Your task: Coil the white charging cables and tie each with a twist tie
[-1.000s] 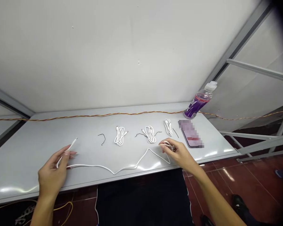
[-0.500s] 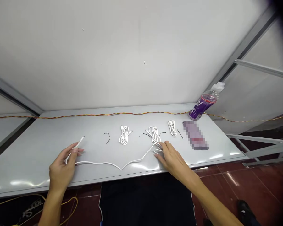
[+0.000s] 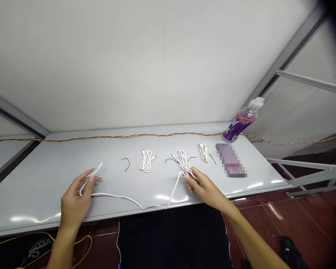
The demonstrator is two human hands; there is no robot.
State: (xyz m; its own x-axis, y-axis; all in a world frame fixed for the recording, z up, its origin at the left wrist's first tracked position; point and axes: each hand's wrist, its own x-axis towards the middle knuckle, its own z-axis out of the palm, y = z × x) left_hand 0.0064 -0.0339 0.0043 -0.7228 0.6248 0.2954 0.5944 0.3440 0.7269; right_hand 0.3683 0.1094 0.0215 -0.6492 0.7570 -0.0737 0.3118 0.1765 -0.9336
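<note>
I see three white cables coiled into small bundles in a row on the grey table (image 3: 44,168): one at centre (image 3: 146,160), one beside it (image 3: 181,157) and a third further right (image 3: 203,151). By my reckoning those are done.

The fourth cable (image 3: 123,197) is barely begun. The left hand (image 3: 74,200) pinches it near the plug end, which points up and away. The right hand (image 3: 204,186) is closed on a few small loops at the other end, just in front of the middle bundle (I cannot tell whether they touch). Most of the length lies slack along the near edge between the two hands.

Loose black ties (image 3: 126,163) lie among the bundles, unused.

The only container is a capped bottle (image 3: 240,121) with a purple label at the far right corner; I cannot tell how full it is.
</note>
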